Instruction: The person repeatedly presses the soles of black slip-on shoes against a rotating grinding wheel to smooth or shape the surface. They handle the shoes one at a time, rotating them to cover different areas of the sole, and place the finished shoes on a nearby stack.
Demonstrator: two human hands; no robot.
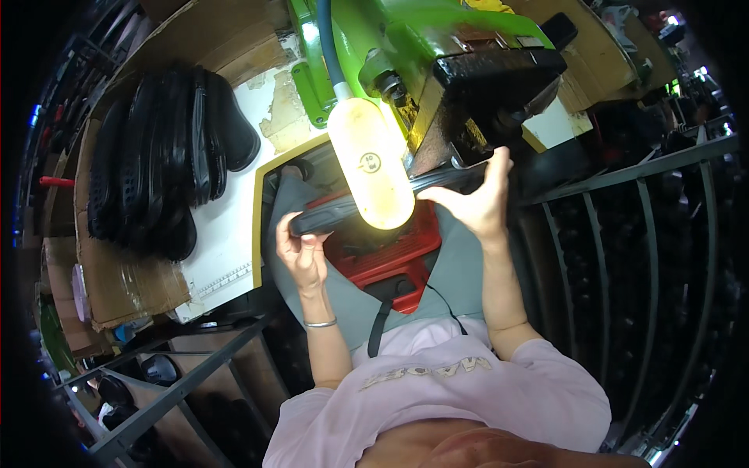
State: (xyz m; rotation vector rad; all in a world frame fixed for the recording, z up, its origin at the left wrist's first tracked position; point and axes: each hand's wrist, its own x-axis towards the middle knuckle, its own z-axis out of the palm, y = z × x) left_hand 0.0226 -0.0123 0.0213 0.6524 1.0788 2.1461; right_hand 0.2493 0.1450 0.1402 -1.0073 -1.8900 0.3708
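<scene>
A long black shoe sole (331, 212) is held crosswise in front of me, its middle hidden behind a lit lamp. My left hand (303, 253) closes its fingers and thumb round the sole's left end. Toward the right end, my right hand (477, 204) grips with the thumb along the near edge and the fingers raised on the far side, close under the machine. The green machine (425, 35) stands over the sole, with a dark, greasy head (499, 70). Where the sole meets the machine is partly covered by the lamp.
The lamp (370, 156) hangs on a flexible neck between my hands. Several black soles or shoes (156, 148) stand packed at left on a white, yellow-edged table (222, 238), beside cardboard (140, 292). A red pedal (398, 257) lies below. Metal rails (640, 171) run at right.
</scene>
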